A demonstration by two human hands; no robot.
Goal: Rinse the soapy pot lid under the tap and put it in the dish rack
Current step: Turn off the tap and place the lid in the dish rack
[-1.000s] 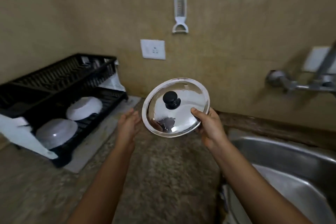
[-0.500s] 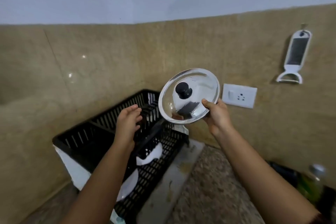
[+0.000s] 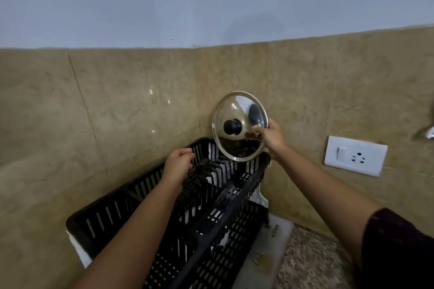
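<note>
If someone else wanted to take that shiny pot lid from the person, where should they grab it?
Probably by the black knob at the centre of the pot lid. The lid is held nearly upright with its knob side facing the camera, and the right hand pinches only the right rim, so the knob is free. Come from the front-left, over the dish rack.

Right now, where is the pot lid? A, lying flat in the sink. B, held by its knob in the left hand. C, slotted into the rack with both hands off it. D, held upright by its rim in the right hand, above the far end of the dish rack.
D: the right hand grips the rim of the pot lid above the far end of the dish rack.
</note>
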